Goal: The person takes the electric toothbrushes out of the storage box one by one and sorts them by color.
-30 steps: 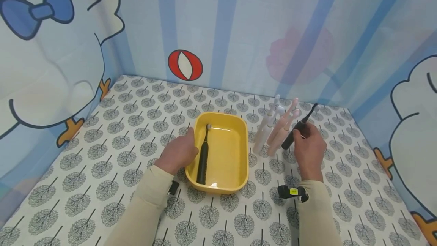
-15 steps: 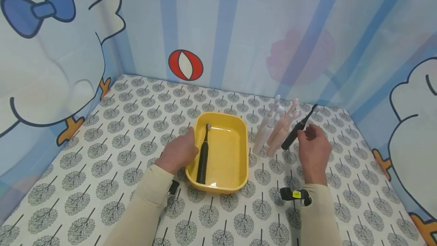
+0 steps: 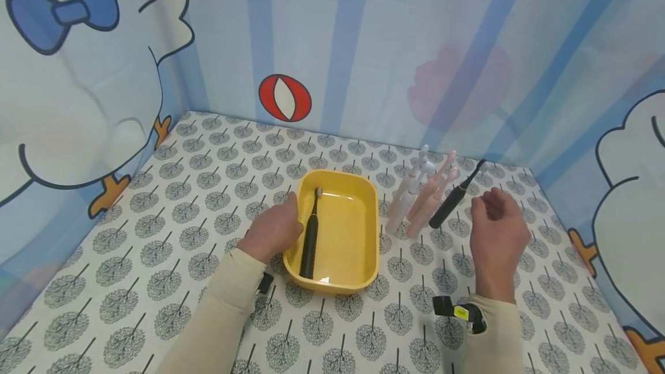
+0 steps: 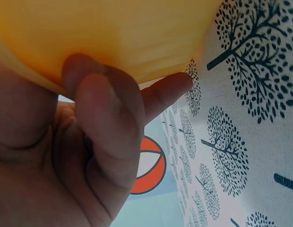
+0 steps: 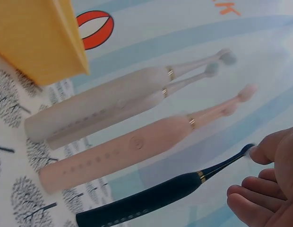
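Note:
A yellow tray (image 3: 345, 229) sits on the patterned tablecloth, and a black electric toothbrush (image 3: 309, 241) lies lengthwise along its left side. My left hand (image 3: 272, 228) grips the tray's left rim; in the left wrist view its curled fingers (image 4: 111, 113) press against the outer wall. A second black electric toothbrush (image 3: 449, 205) stands upright on the cloth right of the tray. My right hand (image 3: 499, 241) is just right of it, fingers loosely bent, holding nothing. Two white electric toothbrushes (image 3: 402, 206) and two pink electric toothbrushes (image 3: 427, 206) stand upright between tray and black brush.
The tablecloth (image 3: 156, 305) carries a tree print. A cartoon-printed curtain (image 3: 312, 27) rises behind the table's far edge and along both sides. The standing toothbrushes are close together, in a tight group near the tray's right side.
My right hand has let go of the standing black toothbrush and drawn away to the right and slightly nearer me. The brush stays upright. My left hand keeps its hold on the tray.

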`<action>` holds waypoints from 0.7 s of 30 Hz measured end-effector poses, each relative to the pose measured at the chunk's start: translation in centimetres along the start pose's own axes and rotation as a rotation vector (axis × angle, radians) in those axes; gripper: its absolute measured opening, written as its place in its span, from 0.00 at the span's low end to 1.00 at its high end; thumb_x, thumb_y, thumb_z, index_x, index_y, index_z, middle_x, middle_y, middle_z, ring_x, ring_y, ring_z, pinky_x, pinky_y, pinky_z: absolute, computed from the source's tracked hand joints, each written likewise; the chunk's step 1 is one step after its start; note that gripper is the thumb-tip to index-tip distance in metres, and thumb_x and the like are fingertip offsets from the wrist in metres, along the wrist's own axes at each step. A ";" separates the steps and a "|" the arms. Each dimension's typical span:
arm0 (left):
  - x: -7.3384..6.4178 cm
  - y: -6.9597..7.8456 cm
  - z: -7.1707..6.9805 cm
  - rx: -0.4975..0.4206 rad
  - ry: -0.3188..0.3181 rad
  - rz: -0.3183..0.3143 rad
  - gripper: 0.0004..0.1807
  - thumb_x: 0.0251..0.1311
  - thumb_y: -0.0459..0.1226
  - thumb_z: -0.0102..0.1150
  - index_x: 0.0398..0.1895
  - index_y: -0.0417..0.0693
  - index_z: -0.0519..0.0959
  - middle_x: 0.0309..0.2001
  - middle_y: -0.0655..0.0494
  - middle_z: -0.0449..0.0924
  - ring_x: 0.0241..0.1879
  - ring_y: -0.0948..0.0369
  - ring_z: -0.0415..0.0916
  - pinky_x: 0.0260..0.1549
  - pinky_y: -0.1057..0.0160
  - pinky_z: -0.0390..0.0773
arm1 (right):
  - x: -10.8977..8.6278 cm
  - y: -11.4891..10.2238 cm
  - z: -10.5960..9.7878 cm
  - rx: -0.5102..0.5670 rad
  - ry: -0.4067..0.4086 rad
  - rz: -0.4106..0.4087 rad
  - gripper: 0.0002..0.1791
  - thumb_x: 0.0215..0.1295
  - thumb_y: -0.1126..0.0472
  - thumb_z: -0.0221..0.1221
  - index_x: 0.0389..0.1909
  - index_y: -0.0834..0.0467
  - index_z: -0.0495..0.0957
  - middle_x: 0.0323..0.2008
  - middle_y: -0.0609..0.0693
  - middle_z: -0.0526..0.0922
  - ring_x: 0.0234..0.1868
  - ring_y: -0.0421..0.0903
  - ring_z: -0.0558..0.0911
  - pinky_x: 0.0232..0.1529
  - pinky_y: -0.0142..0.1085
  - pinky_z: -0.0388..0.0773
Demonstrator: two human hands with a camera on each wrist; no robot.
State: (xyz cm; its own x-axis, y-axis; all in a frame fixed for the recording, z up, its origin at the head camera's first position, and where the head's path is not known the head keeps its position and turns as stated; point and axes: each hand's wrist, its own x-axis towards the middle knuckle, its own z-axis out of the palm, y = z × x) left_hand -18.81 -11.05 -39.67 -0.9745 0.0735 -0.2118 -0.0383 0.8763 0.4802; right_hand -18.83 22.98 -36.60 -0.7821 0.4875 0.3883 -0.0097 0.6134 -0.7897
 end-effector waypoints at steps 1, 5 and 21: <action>0.0 0.0 0.0 -0.001 -0.001 0.000 0.40 0.68 0.36 0.48 0.76 0.34 0.40 0.30 0.48 0.75 0.21 0.56 0.72 0.22 0.60 0.73 | -0.1 -0.3 -0.2 0.008 0.009 0.000 0.25 0.70 0.51 0.55 0.65 0.56 0.72 0.55 0.51 0.80 0.54 0.47 0.80 0.53 0.42 0.75; 0.0 0.0 0.0 0.007 0.003 0.008 0.40 0.68 0.36 0.48 0.76 0.34 0.41 0.30 0.48 0.75 0.21 0.56 0.72 0.22 0.60 0.73 | -0.4 -1.6 -1.1 0.041 0.029 0.003 0.24 0.69 0.51 0.56 0.64 0.54 0.73 0.55 0.49 0.80 0.53 0.46 0.80 0.53 0.37 0.75; 0.1 -0.2 0.1 0.003 0.004 0.006 0.40 0.68 0.36 0.48 0.76 0.34 0.41 0.29 0.48 0.74 0.21 0.56 0.72 0.21 0.60 0.73 | -2.9 -5.5 -2.5 0.174 0.047 -0.139 0.20 0.67 0.53 0.61 0.58 0.52 0.78 0.49 0.46 0.82 0.48 0.38 0.81 0.50 0.32 0.75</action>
State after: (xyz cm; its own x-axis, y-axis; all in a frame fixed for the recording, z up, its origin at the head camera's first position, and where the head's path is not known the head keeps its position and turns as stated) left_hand -18.86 -11.13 -39.90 -0.9756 0.0769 -0.2059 -0.0320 0.8772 0.4790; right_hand -14.96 19.79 -32.22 -0.7357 0.4369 0.5176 -0.2261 0.5620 -0.7956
